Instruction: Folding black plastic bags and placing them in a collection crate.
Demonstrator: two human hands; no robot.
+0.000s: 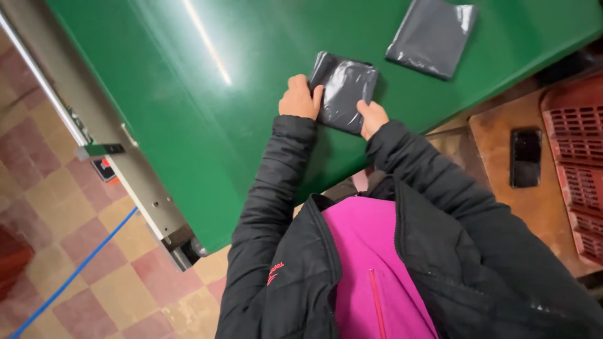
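The folded grey plastic bag (343, 91) is lying on the green conveyor belt (188, 113), its long axis pointing away from the body. It is pinched at the near corners: the left hand (300, 98) is closed on one edge, the right hand (372, 118) on the other. Free belt is seen leftward; a second grey bag (432, 36) lies well apart

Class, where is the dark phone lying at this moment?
In the head view the phone lies at the right, on the brown board beside the red crate, off the green table.
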